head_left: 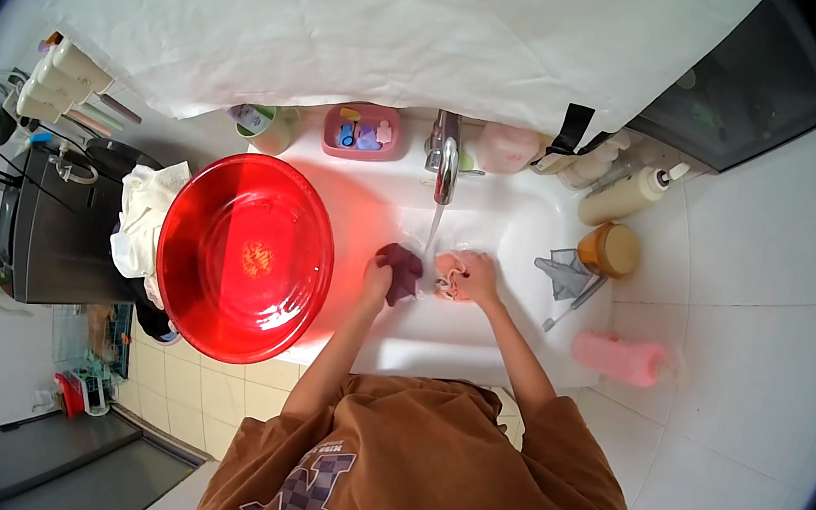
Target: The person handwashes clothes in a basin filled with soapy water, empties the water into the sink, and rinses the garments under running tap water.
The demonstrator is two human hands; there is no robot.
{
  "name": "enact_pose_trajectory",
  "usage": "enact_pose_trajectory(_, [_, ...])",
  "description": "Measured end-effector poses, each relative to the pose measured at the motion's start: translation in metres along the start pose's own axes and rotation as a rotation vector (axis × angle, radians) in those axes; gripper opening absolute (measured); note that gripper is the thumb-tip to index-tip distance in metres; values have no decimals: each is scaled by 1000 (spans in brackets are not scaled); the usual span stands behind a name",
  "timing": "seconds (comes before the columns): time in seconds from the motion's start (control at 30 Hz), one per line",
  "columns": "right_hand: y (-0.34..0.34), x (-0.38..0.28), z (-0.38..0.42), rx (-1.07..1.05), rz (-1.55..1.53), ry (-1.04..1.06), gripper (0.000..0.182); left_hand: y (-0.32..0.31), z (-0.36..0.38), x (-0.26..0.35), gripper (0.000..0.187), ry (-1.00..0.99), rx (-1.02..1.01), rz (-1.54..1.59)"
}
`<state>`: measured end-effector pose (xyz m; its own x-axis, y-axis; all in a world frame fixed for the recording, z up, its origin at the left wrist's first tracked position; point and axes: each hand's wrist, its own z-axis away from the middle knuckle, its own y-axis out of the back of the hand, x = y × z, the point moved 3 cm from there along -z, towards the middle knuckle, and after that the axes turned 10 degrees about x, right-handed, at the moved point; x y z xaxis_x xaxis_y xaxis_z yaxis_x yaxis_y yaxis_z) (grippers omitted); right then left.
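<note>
Water runs from the faucet into the white sink. On the left side of the stream, my left hand is closed on a dark maroon cloth. My right hand grips a pink cloth just right of the stream, with its fingers bent over the fabric. The two cloths are apart, low in the basin.
A large red basin stands left of the sink, beside white cloths. Behind the sink sits a pink tray. To the right are a pump bottle, an amber jar, a grey cloth and a pink bottle.
</note>
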<state>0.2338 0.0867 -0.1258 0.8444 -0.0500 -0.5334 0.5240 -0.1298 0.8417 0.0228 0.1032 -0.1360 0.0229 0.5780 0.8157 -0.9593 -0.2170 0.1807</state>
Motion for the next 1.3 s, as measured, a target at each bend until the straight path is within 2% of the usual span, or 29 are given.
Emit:
enact_pose_trajectory(0.03, [-4, -10, 5, 2, 1, -2, 33, -6, 9, 9, 32, 89, -84, 67])
enact_pose_trajectory(0.07, [-7, -19, 13, 108, 31, 59, 39, -12, 14, 13, 32, 180, -168, 133])
enact_pose_trajectory(0.1, [-7, -27, 17, 214, 61, 119, 47, -15, 23, 26, 32, 181, -171, 131])
enact_pose_trajectory(0.17, [-8, -38, 20, 188, 30, 186, 48, -23, 39, 42, 27, 244, -314, 262])
enact_pose_trajectory(0.2, [-7, -44, 22, 164, -3, 257, 50, -23, 39, 39, 27, 248, -312, 260])
enact_pose_trajectory(0.23, [-26, -33, 22, 148, -215, 195, 46, -23, 38, 41, 28, 134, -320, 241])
enact_pose_trajectory(0.27, [-18, -38, 19, 147, -216, 194, 46, -23, 35, 39, 29, 17, -329, 223])
enact_pose_trajectory(0.3, [-6, -45, 13, -61, -291, -1, 44, -22, 24, 27, 29, 16, -328, 222])
enact_pose_trajectory(0.33, [-3, -48, 10, -270, -362, -197, 41, -15, 7, 13, 25, -192, -232, 47])
enact_pose_trajectory(0.37, [-6, -42, 7, -270, -364, -198, 41, -8, -2, 7, 22, -397, -134, -129])
enact_pose_trajectory(0.43, [-8, -25, 0, -18, -164, -22, 36, 10, 0, 21, 20, -476, -49, -224])
enact_pose_trajectory(0.47, [-5, -25, -3, -19, -164, -24, 36, 17, 0, 25, 19, -555, 37, -316])
enact_pose_trajectory(0.53, [6, -24, -7, 123, -47, -38, 35, 27, -1, 29, 22, -567, 120, -343])
enact_pose_trajectory(0.6, [1, -19, -1, 169, 7, -27, 37, 27, -3, 28, 26, -579, 199, -366])
enact_pose_trajectory(0.67, [-7, -23, 7, 313, -49, 8, 35, 24, -8, 20, 36, -486, 225, -644])
enact_pose_trajectory(0.7, [-11, -32, 15, 285, 52, 58, 38, 16, 0, 12, 52, -508, 294, -1004])
enact_pose_trajectory(0.73, [-12, -36, 25, 284, 54, 58, 38, 11, 7, 5, 52, -508, 293, -1004])
enact_pose_trajectory(0.8, [-12, -52, 40, 114, 141, 341, 46, 0, 19, -5, 65, -809, 215, -1117])
enact_pose_trajectory(0.83, [-12, -50, 37, 27, 101, 400, 50, -2, 24, -12, 72, -926, 105, -1124])
enact_pose_trajectory(0.87, [-16, -37, 32, 26, 102, 397, 50, -1, 23, -11, 72, -925, 101, -1125])
enact_pose_trajectory(0.93, [-27, -16, 21, 103, 200, 508, 52, 3, 20, -6, 64, -1005, -87, -1152])
enact_pose_trajectory(0.97, [-18, -16, 16, 147, 269, 382, 54, 10, 14, 1, 62, -1076, -108, -1171])
enact_pose_trajectory(1.0, [-20, -20, 12, 147, 267, 388, 54, 10, 11, 4, 62, -1074, -100, -1170])
enact_pose_trajectory(1.07, [-17, -23, 7, 340, 320, 42, 57, 16, 3, 7, 66, -855, 80, -1204])
enact_pose_trajectory(1.13, [-18, -30, 11, 310, 288, 93, 62, 10, -4, -4, 63, -772, 76, -1203])
enact_pose_trajectory(1.2, [-24, -34, 18, -13, 169, 251, 65, 6, 4, 2, 61, -1024, -164, -1114])
enact_pose_trajectory(1.23, [-23, -34, 17, -10, 157, 269, 61, 10, 6, 2, 61, -1008, -272, -1114])
enact_pose_trajectory(1.27, [-22, -36, 18, -9, 157, 268, 61, 11, 4, 1, 61, -1008, -272, -1114])
enact_pose_trajectory(1.3, [-22, -37, 19, 15, 200, 285, 56, 14, 1, 1, 61, -996, -169, -1113])
